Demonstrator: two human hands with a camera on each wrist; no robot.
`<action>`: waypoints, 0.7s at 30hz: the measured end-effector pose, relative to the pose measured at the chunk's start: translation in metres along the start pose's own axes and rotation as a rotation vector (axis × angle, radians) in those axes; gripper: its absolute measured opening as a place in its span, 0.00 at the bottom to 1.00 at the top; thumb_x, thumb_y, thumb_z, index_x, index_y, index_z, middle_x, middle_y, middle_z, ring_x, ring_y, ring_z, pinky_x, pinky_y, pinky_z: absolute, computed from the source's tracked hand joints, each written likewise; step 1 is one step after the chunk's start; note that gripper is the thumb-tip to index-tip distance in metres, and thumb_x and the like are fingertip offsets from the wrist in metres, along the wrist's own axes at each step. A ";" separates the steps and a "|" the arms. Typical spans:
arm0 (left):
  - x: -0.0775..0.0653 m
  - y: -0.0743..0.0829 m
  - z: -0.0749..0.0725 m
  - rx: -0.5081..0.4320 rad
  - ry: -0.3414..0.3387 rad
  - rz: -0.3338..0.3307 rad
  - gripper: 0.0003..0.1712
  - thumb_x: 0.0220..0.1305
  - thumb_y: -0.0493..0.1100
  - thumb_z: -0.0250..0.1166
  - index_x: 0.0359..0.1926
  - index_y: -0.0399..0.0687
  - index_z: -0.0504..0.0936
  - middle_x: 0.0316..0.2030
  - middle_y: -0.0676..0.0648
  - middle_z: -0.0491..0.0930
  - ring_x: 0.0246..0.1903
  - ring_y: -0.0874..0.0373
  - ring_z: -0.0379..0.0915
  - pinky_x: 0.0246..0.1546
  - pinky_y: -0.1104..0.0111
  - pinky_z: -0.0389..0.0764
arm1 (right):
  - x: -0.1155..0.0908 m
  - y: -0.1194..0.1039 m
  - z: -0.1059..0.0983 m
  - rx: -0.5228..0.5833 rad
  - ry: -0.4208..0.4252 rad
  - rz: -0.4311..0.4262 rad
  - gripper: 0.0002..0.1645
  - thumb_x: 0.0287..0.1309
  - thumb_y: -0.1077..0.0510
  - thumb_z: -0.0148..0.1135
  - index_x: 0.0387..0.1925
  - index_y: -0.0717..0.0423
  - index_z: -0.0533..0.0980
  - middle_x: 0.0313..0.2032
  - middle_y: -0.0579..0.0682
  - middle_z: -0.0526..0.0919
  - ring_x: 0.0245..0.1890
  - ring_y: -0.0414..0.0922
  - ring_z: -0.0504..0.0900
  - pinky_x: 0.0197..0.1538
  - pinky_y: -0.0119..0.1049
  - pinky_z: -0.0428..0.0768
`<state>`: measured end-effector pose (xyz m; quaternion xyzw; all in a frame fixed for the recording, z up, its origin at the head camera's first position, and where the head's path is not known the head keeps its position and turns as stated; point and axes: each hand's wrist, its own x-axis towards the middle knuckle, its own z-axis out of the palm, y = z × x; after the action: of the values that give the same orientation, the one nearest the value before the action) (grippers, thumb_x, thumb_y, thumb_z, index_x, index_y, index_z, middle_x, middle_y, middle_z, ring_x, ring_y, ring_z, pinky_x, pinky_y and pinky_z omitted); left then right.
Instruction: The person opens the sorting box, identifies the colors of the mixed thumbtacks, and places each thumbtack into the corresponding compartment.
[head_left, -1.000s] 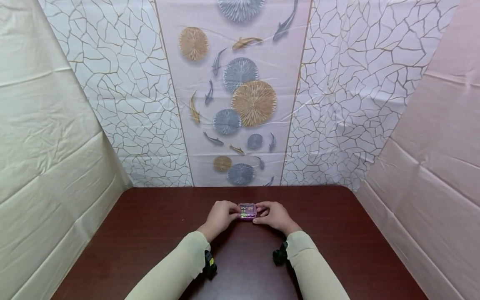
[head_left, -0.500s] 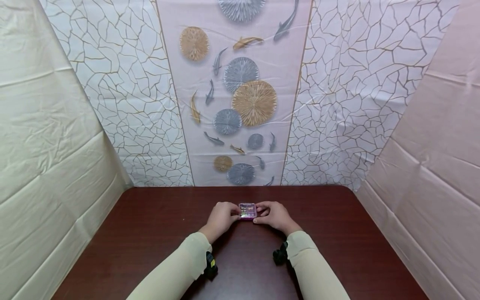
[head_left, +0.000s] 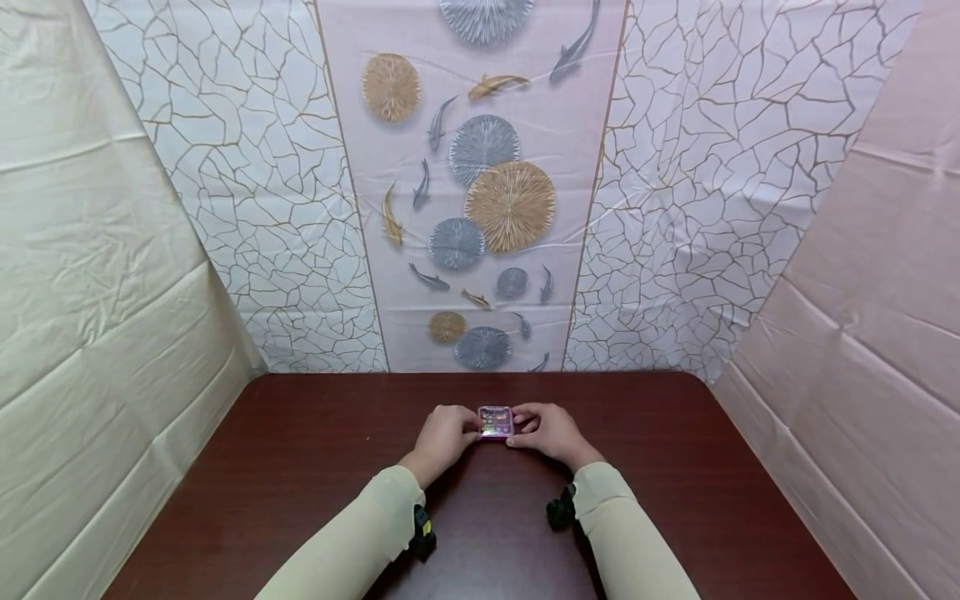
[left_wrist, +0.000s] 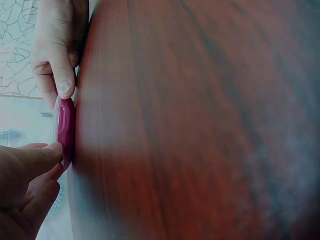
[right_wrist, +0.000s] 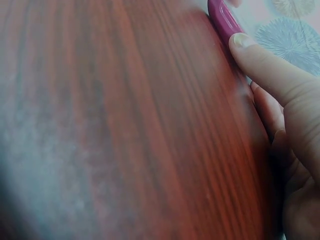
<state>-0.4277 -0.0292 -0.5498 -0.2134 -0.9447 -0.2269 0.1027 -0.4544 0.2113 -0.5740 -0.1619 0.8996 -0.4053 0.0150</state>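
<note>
A small flat pink case [head_left: 495,422] with a clear lid lies on the dark wooden table [head_left: 300,475], near its middle. My left hand [head_left: 468,426] pinches the case's left side with curled fingers, and my right hand [head_left: 520,427] pinches its right side. In the left wrist view the pink case [left_wrist: 65,127] shows edge-on between my left fingertips [left_wrist: 47,152] and the right thumb [left_wrist: 62,82]. In the right wrist view my right thumb [right_wrist: 260,62] presses against the near edge of the case [right_wrist: 222,17]. Both forearms wear cream sleeves.
Patterned sheets wall the table in: a fish-and-disc panel [head_left: 480,192] at the back and plain sheets at the left [head_left: 90,275] and right [head_left: 862,275]. Bare tabletop stretches to both sides of the hands and toward the front edge.
</note>
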 end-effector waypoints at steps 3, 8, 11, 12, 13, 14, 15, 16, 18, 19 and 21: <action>0.000 0.000 0.003 0.015 0.003 0.008 0.05 0.55 0.46 0.74 0.35 0.57 0.91 0.34 0.58 0.88 0.37 0.66 0.79 0.41 0.62 0.84 | -0.001 0.001 0.000 -0.004 -0.001 0.002 0.35 0.38 0.43 0.81 0.51 0.47 0.81 0.39 0.42 0.86 0.33 0.36 0.80 0.40 0.40 0.83; 0.000 0.002 0.004 0.039 -0.008 0.026 0.04 0.56 0.46 0.74 0.34 0.57 0.91 0.35 0.56 0.88 0.37 0.64 0.79 0.41 0.61 0.83 | -0.003 0.003 0.001 0.005 0.009 0.034 0.34 0.38 0.44 0.81 0.51 0.44 0.82 0.38 0.41 0.86 0.33 0.36 0.80 0.40 0.39 0.83; 0.002 0.005 0.003 0.039 -0.023 0.020 0.05 0.56 0.46 0.73 0.35 0.57 0.91 0.36 0.55 0.88 0.38 0.64 0.79 0.42 0.60 0.83 | -0.004 0.005 0.000 0.017 0.018 0.035 0.33 0.38 0.45 0.81 0.50 0.44 0.82 0.38 0.42 0.86 0.32 0.38 0.80 0.40 0.40 0.83; 0.003 0.006 0.004 0.035 -0.025 0.017 0.05 0.57 0.46 0.73 0.36 0.57 0.91 0.36 0.56 0.88 0.38 0.64 0.79 0.43 0.60 0.83 | -0.004 0.006 -0.001 0.019 0.020 0.034 0.33 0.38 0.45 0.82 0.50 0.44 0.82 0.38 0.42 0.86 0.32 0.38 0.80 0.40 0.40 0.83; 0.003 0.007 0.005 0.026 -0.024 0.012 0.05 0.57 0.46 0.73 0.36 0.57 0.91 0.37 0.55 0.88 0.39 0.64 0.79 0.43 0.60 0.83 | -0.004 0.007 -0.003 0.021 0.021 0.032 0.33 0.38 0.45 0.81 0.50 0.45 0.82 0.38 0.42 0.86 0.32 0.39 0.80 0.40 0.41 0.83; 0.004 0.009 0.006 0.017 -0.023 0.006 0.05 0.57 0.46 0.73 0.36 0.56 0.91 0.37 0.55 0.88 0.39 0.64 0.79 0.43 0.60 0.83 | -0.005 0.009 -0.004 0.021 0.021 0.033 0.33 0.38 0.45 0.81 0.50 0.45 0.82 0.38 0.43 0.86 0.33 0.39 0.80 0.40 0.41 0.83; 0.005 0.011 0.008 0.004 -0.021 -0.002 0.05 0.57 0.46 0.73 0.36 0.56 0.91 0.37 0.55 0.88 0.39 0.64 0.79 0.43 0.60 0.84 | -0.005 0.011 -0.006 0.024 0.019 0.034 0.33 0.38 0.45 0.81 0.50 0.45 0.81 0.38 0.43 0.86 0.33 0.40 0.80 0.40 0.41 0.83; 0.006 0.013 0.010 -0.009 -0.019 -0.010 0.06 0.56 0.45 0.73 0.36 0.56 0.91 0.37 0.55 0.88 0.39 0.64 0.78 0.43 0.60 0.84 | -0.006 0.013 -0.008 0.022 0.017 0.038 0.34 0.38 0.45 0.81 0.51 0.45 0.81 0.39 0.43 0.86 0.33 0.40 0.80 0.40 0.41 0.83; 0.009 0.017 0.014 -0.032 -0.011 -0.022 0.06 0.56 0.44 0.74 0.36 0.55 0.91 0.37 0.55 0.88 0.40 0.63 0.78 0.43 0.60 0.83 | -0.008 0.017 -0.013 0.012 0.014 0.047 0.35 0.38 0.43 0.81 0.52 0.45 0.81 0.39 0.42 0.86 0.34 0.40 0.80 0.40 0.42 0.83; 0.010 0.020 0.017 -0.041 -0.006 -0.028 0.06 0.56 0.44 0.74 0.36 0.54 0.90 0.38 0.54 0.87 0.40 0.62 0.78 0.43 0.60 0.83 | -0.008 0.020 -0.015 0.009 0.014 0.051 0.35 0.38 0.43 0.81 0.52 0.45 0.81 0.39 0.42 0.86 0.34 0.39 0.80 0.41 0.42 0.83; 0.013 0.023 0.021 -0.057 0.000 -0.033 0.07 0.56 0.43 0.74 0.37 0.53 0.90 0.38 0.53 0.87 0.40 0.61 0.78 0.43 0.59 0.83 | -0.009 0.023 -0.020 0.005 0.017 0.054 0.36 0.38 0.43 0.80 0.53 0.45 0.80 0.40 0.42 0.86 0.34 0.39 0.80 0.41 0.42 0.83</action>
<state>-0.4308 0.0042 -0.5557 -0.2008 -0.9412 -0.2555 0.0928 -0.4553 0.2426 -0.5784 -0.1340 0.9027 -0.4085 0.0186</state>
